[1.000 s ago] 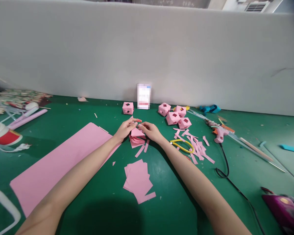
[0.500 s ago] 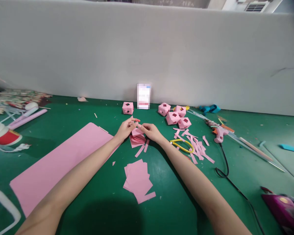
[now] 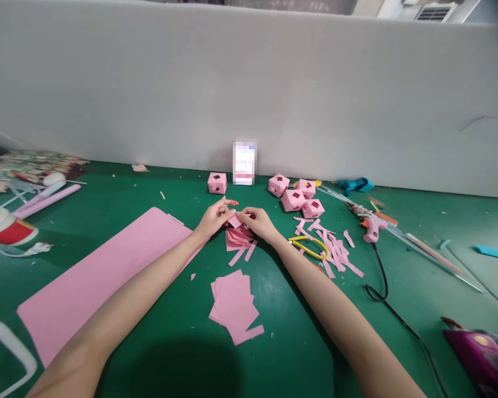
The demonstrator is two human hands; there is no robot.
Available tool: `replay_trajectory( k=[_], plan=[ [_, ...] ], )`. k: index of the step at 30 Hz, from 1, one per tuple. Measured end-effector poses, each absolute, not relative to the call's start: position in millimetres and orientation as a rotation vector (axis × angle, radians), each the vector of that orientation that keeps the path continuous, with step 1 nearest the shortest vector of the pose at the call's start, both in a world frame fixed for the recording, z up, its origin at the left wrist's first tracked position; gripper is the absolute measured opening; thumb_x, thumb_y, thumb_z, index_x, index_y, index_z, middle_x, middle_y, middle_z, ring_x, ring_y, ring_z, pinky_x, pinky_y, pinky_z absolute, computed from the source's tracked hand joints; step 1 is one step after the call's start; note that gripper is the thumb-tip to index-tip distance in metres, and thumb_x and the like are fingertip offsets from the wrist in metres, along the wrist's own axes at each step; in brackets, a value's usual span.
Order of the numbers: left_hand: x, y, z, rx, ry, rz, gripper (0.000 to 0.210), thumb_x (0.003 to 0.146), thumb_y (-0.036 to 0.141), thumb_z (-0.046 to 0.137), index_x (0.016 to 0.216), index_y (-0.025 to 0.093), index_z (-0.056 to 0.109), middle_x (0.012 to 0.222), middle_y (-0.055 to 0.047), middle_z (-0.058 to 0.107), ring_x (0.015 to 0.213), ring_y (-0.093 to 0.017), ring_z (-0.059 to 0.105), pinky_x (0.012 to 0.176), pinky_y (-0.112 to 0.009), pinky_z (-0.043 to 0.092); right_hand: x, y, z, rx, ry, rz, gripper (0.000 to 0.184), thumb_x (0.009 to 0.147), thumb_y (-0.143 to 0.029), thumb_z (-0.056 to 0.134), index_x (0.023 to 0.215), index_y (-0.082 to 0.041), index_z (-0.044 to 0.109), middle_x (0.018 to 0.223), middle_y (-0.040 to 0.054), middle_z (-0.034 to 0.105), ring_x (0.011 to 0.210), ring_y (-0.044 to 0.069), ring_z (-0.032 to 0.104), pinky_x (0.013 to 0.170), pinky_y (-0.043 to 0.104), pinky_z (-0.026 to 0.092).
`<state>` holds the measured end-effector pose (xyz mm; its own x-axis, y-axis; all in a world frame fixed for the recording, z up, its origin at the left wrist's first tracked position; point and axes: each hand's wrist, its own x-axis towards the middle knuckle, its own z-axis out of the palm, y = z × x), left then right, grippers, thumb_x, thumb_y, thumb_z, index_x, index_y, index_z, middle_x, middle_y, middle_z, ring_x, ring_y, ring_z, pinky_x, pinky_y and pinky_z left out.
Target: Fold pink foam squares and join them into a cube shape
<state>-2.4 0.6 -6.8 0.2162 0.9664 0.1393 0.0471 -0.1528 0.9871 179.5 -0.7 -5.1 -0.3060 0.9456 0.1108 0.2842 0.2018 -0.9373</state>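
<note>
Left hand (image 3: 212, 220) and right hand (image 3: 258, 222) pinch a paper (image 3: 234, 221) they partly hide, a half-covered pile (image 3: 237, 239) on their near side.

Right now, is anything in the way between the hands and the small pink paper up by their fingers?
Nothing visible is. The left hand and right hand both seem to pinch the small pink paper. The folded papers show on its near side, not between.
</note>
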Motion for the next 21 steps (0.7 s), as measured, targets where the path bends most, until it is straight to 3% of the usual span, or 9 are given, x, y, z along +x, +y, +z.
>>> replay_trajectory(
  k=[6,14,21],
  plan=[
    [-5.1,0.3,-3.4,1.47,0.95,1.088,0.039,0.08,0.03,0.07,0.115,0.015,0.064,0.062,0.007,0.049,0.057,-0.009,0.045,0.061,-0.025,0.034,179.6,-1.4,-4.7,-1.165,-1.768,1.107,0.045,0.082,-0.06,0.058,0.071,-0.017,0.061,0.061,-0.0015,0.055,0.058,0.011,0.045,0.056,0.023,0.034],
    [-6.1,1.5,-2.5,1.396,0.935,1.112,0.049,0.074,0.024,0.071,0.122,0.015,0.063,0.058,0.01,0.039,0.053,-0.008,0.036,0.056,-0.024,0.027,178.7,-0.2,-6.1,-1.153,-1.783,1.095,0.043,0.083,-0.058,0.057,0.068,-0.017,0.059,0.062,-0.0017,0.055,0.059,0.011,0.045,0.059,0.025,0.034],
    [-7.4,2.0,-4.3,1.432,0.984,1.086,0.05,0.074,0.036,0.078,0.118,0.015,0.065,0.056,0.01,0.036,0.052,-0.008,0.034,0.056,-0.024,0.026,178.7,-1.2,-3.7,-1.141,-1.809,1.089,0.044,0.083,-0.058,0.055,0.067,-0.017,0.059,0.063,-0.0014,0.056,0.06,0.011,0.046,0.06,0.025,0.035]
  ],
)
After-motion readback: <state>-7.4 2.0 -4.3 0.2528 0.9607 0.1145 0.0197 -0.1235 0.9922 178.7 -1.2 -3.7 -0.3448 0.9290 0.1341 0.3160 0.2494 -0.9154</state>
